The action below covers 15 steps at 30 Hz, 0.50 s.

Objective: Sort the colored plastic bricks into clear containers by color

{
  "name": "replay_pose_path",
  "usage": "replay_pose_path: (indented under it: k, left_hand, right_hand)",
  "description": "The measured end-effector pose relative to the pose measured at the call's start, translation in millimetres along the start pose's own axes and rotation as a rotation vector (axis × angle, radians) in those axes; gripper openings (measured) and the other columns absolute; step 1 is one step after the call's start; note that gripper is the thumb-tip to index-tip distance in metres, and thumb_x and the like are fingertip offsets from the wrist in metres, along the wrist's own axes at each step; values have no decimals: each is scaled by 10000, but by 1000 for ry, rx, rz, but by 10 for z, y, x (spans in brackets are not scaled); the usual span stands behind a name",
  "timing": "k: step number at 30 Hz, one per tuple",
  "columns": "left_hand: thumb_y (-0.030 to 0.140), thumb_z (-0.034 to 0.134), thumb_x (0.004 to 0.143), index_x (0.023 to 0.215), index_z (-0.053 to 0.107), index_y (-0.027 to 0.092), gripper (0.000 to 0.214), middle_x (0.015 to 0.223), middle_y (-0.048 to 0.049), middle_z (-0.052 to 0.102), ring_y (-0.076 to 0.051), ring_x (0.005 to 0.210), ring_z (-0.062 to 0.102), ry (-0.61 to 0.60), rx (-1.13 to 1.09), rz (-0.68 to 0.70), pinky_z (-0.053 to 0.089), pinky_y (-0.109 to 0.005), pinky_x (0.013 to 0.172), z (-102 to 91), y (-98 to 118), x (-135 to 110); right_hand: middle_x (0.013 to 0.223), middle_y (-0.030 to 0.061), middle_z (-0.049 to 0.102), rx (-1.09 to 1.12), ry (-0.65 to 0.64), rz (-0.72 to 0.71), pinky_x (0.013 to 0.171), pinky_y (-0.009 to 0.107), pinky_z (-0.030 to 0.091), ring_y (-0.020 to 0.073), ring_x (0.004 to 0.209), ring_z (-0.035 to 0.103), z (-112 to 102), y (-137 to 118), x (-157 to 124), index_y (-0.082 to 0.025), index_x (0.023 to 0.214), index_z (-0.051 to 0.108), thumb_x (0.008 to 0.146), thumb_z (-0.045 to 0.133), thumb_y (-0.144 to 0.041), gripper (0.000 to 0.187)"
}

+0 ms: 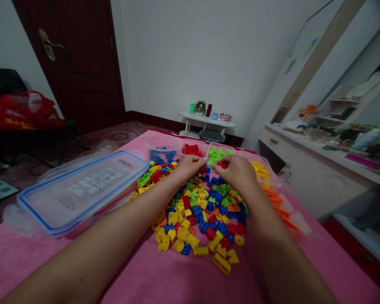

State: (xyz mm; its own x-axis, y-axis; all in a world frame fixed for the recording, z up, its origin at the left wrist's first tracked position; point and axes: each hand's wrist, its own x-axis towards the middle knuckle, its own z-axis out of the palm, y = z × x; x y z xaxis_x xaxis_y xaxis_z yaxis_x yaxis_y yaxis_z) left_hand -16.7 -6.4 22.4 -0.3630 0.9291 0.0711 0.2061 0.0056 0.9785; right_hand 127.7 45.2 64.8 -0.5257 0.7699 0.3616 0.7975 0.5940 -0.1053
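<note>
Both arms reach out over a loose heap of toy building bricks [196, 211] in yellow, blue, red, green and orange. My left hand [190, 166] is above the heap's far side, its thumb and fingers pinched together; what they hold, if anything, is hidden. Close by on the right, my right hand [237, 169] pinches a small red brick [222, 165] between thumb and fingertips. Just beyond the hands are a clear container of red bricks [191, 149] and another of green bricks [219, 154]. Blue bricks [162, 155] fill a clear tub on the far left.
Yellow bricks [260, 170] and orange bricks [280, 207] sit in clear containers along the right. Clear lids with blue rims [85, 190] lie stacked on the left. A pink cloth [152, 274] covers the table. Against the wall stands a small white table [209, 119].
</note>
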Motion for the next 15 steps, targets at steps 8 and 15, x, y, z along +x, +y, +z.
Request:
replay_pose_path:
  k: [8, 15]
  left_hand:
    - [418, 412, 886, 709, 529, 117, 369, 524, -18, 468, -60, 435, 467, -347, -990, -531, 227, -75, 306, 28, 67, -34]
    - [138, 434, 836, 682, 510, 119, 173, 516, 14, 444, -22, 388, 350, 10, -645, -278, 219, -88, 329, -148, 272, 422]
  right_hand:
    - [912, 56, 656, 382, 242, -160, 703, 271, 411, 183, 823, 582, 37, -121, -20, -205, 1043, 659, 759, 579, -451, 385]
    - [894, 54, 678, 519, 394, -111, 692, 272, 415, 170, 787, 586, -44, 105, 40, -189, 885, 695, 806, 514, -349, 255]
